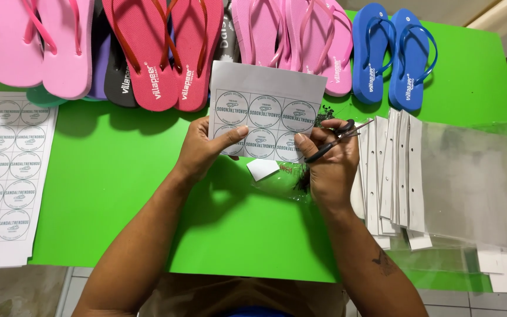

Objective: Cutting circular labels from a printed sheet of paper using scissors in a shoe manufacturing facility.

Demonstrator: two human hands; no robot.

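Here the left hand (203,147) pinches the lower left edge of a sticker sheet (265,111), held up over the green surface (118,176). The right hand (327,161) grips black scissors (333,141) at the sheet's lower right edge. A white scrap (262,169) lies just below. Clear bags (441,182) are stacked to the right, flip-flops (171,53) line the far edge, and another sheet (7,170) lies left.

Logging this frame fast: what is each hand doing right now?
Left hand: closed on the sticker sheet.
Right hand: holding black scissors, thumb on the sheet.
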